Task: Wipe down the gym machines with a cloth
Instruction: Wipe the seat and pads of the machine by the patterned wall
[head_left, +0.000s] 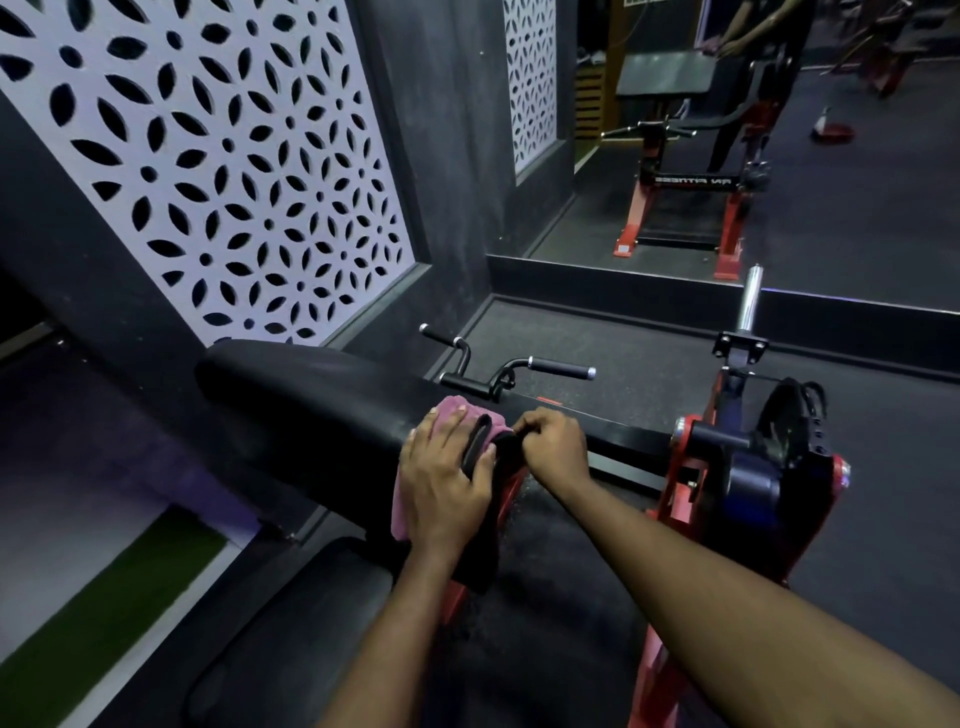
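Note:
A black padded rest (311, 405) of a red and black gym machine slopes across the middle of the view. A pink cloth (457, 410) lies over its right end and hangs down the near side. My left hand (441, 478) lies flat on the cloth, its fingers spread and pressing it against the pad. A black strap loop (475, 441) sticks up between my hands. My right hand (553, 441) is curled just right of the cloth and pinches dark material at the pad's edge.
The machine's red frame (691, 467), black handles (561, 366) and a chrome peg (750, 301) stand to the right. A patterned wall panel (208, 156) is at the left. A mirror (779, 130) ahead reflects the machine and a person. Dark rubber floor (883, 493) surrounds everything.

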